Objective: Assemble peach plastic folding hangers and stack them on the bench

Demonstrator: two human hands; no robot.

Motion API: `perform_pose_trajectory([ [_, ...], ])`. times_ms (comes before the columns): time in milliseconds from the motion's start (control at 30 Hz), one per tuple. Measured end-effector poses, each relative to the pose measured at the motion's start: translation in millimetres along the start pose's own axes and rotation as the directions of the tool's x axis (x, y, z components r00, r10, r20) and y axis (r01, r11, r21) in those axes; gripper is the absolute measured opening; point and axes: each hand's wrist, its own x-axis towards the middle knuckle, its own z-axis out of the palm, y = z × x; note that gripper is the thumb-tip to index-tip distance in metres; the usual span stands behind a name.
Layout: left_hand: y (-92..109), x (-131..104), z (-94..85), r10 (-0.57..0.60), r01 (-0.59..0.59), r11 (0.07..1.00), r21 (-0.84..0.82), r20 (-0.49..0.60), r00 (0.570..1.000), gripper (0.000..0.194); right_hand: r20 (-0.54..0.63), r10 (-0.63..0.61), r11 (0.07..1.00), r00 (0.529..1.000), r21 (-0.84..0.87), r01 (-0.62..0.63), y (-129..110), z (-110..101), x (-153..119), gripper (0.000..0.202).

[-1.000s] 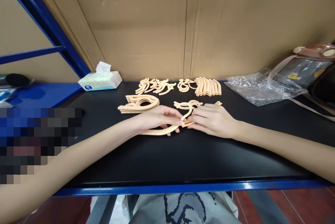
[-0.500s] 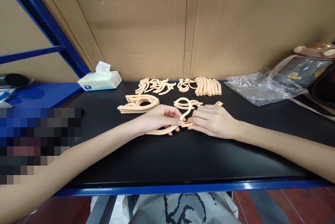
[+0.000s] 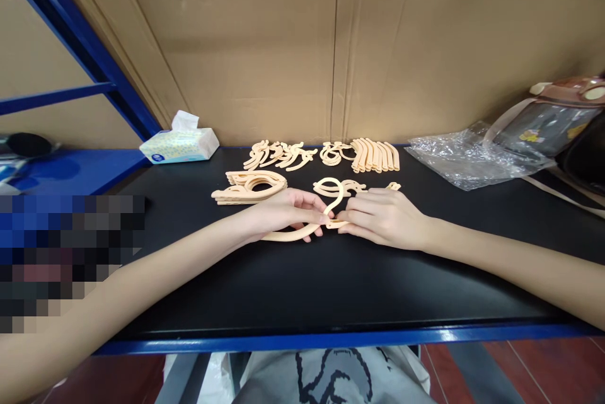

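Observation:
Over the middle of the black table [image 3: 331, 284], my left hand [image 3: 288, 212] is closed round a pale yellow plastic hanger hook [image 3: 341, 193] and a curved hanger arm [image 3: 288, 236] that crosses below it. My right hand [image 3: 382, 220] pinches another hanger arm [image 3: 336, 224], whose end meets the base of the hook at my left fingertips. My right fingers hide most of that arm. Just behind my left hand lies a stack of folded hangers [image 3: 250, 186]. Loose hanger pieces [image 3: 352, 187] lie behind my right hand.
Along the back are curved pieces [image 3: 295, 157], hooks [image 3: 332, 153] and a row of hanger arms [image 3: 375, 155]. A tissue pack [image 3: 182, 144] stands at the back left. Clear plastic wrap [image 3: 466, 158] and a strapped bottle [image 3: 543, 126] are at the right. Cardboard [image 3: 246, 45] walls the back.
Both hands keep their hold on the pieces at nearly the same spot. The hook has tipped down very slightly; the view has shifted a little.

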Motion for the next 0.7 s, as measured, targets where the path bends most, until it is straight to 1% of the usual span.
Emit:
perform_pose_trajectory([
  [133,-0.7,0.0,-3.1,-0.009,0.009,1.000,-0.002,0.040,0.999,0.014,0.004,-0.010,1.000,1.000,-0.012,0.010,-0.9,-0.4,0.0,0.032],
  [300,-0.8,0.3,-3.3,-0.013,0.013,1.000,-0.008,0.070,0.997,0.016,-0.007,-0.058,0.997,0.998,-0.041,0.058,-1.3,-1.5,1.3,0.030],
  [533,-3.2,-0.3,-3.6,0.003,-0.006,0.999,0.049,0.058,0.998,0.020,-0.004,-0.085,0.994,0.996,-0.069,0.084,-0.5,-1.1,1.6,0.030],
  [700,-4.5,0.9,-3.7,0.022,-0.026,0.998,0.062,0.068,0.997,0.019,0.002,-0.103,0.990,0.995,-0.095,0.103,-1.7,-1.8,2.0,0.030],
])
